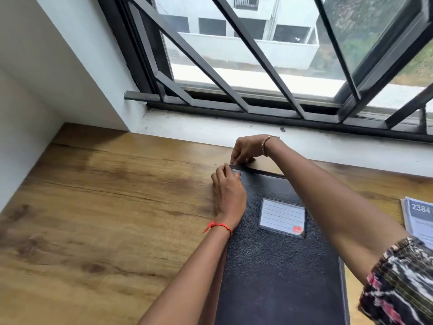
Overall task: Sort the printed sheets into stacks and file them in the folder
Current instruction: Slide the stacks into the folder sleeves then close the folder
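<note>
While the black folder (281,266) lies closed on the surface (105,207), contents hidden, I see left hand (228,193) and right hand (246,148) both pinching its far left corner; printed sheets (419,219) stacked well right, outside it.

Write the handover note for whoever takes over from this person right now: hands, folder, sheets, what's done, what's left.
Left hand: fingers curled on the far left corner of the black folder.
Right hand: fingers curled down at the same corner; whether they pinch anything cannot be told.
Folder: closed, flat on the wooden desk.
Printed sheets: one stack at the desk's right edge, apart from the folder, partly out of frame.
Done: no filing visible.
Left: open the folder, sort the sheets, file them.
</note>
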